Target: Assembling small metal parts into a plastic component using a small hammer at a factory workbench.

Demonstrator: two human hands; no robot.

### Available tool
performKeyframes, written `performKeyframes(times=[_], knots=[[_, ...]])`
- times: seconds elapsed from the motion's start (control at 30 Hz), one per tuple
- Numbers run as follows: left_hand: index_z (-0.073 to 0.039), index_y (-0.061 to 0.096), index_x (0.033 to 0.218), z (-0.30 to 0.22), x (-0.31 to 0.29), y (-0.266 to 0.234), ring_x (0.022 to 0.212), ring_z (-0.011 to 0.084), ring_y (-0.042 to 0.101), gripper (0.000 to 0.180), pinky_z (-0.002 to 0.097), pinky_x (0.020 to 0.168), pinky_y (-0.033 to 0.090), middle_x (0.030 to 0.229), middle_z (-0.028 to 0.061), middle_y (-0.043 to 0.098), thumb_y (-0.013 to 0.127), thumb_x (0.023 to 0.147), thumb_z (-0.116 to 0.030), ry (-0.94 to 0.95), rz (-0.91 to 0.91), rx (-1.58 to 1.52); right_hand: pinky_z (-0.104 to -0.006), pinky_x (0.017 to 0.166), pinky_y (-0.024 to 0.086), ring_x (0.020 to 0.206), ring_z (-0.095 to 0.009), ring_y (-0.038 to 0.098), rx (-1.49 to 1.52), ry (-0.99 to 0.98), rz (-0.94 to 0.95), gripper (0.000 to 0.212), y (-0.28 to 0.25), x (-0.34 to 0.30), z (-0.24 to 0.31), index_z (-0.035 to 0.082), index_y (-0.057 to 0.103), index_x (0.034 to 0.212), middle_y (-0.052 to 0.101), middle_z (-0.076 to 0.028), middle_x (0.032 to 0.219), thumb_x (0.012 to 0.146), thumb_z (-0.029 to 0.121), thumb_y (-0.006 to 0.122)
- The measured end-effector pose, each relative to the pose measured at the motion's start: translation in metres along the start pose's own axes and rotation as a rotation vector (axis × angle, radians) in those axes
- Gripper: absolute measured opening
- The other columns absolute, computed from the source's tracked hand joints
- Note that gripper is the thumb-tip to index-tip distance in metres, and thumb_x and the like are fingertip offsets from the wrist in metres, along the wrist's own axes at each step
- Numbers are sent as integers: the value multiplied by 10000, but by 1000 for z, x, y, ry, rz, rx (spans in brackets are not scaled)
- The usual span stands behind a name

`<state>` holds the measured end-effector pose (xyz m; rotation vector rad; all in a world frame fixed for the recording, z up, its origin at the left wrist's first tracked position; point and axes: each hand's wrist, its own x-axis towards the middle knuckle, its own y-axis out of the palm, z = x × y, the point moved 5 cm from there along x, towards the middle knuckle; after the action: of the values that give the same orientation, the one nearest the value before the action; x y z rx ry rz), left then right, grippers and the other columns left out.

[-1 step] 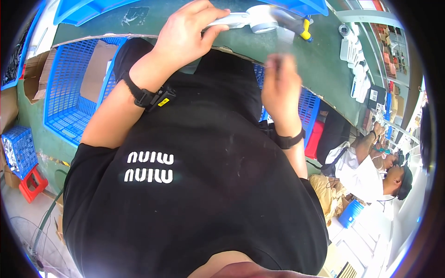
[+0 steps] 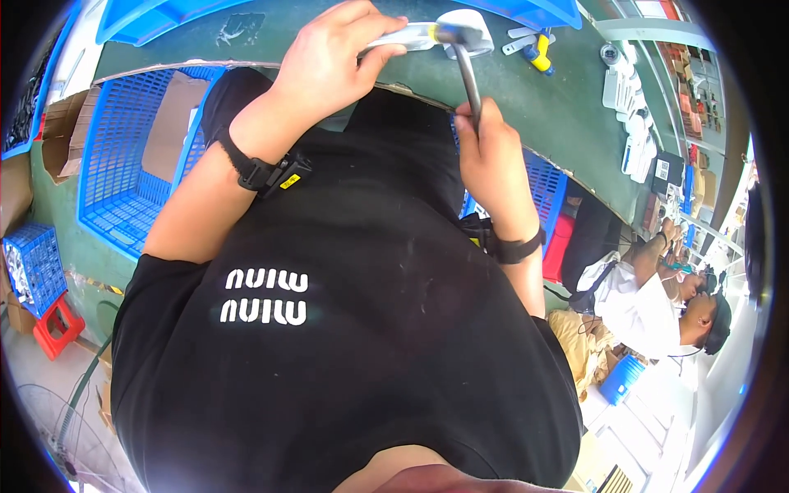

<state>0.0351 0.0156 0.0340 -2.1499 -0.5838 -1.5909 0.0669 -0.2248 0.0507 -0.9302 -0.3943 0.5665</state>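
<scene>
Item: white plastic part (image 2: pixel 411 35), long and flat, lying on the green counter (image 2: pixel 567 115) at the near edge, directly ahead of the person's chest
Left hand (image 2: pixel 329 62): fingers clenched over the near end of the white plastic part, pressing it flat to the counter, apparently to keep it from shifting under the tool
Right hand (image 2: pixel 493 160): fingers closed round the lower end of a dark metal hammer (image 2: pixel 468 70), shaft upright; the hammer's head meets the far end of the part beside a white roll of tape (image 2: pixel 472 25)
Both wrists carry black straps
Nearby on the counter: a yellow-handled tool (image 2: pixel 538 53) and several white pieces, right of the work and apart from it
Below the counter's edge: a blue lattice crate (image 2: pixel 123 172) holding cardboard, left of the person; a second blue crate (image 2: pixel 546 185) right
Far right: another person in a white shirt (image 2: pixel 649 312), seated, hands at separate work
</scene>
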Motion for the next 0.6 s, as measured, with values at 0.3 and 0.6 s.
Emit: performKeyframes(times=[0.3, 0.6], knots=[[1, 685, 1260, -12, 20, -6, 859, 385, 713, 425, 449, 786, 584, 942, 183, 705, 844, 877, -92, -494, 235, 174, -419, 576, 480, 659, -288, 681, 386, -134, -363, 90, -13, -5, 11, 10, 583, 1134, 676, -136, 815, 1066, 44, 630], [-3, 568, 1398, -2, 12, -6, 812, 325, 748, 615, 402, 747, 591, 908, 147, 732, 869, 868, -86, -718, 316, 86, -418, 646, 523, 665, -368, 662, 371, -88, -367, 104, -17, 2, 17, 22, 620, 1130, 657, -211, 804, 1060, 91, 655]])
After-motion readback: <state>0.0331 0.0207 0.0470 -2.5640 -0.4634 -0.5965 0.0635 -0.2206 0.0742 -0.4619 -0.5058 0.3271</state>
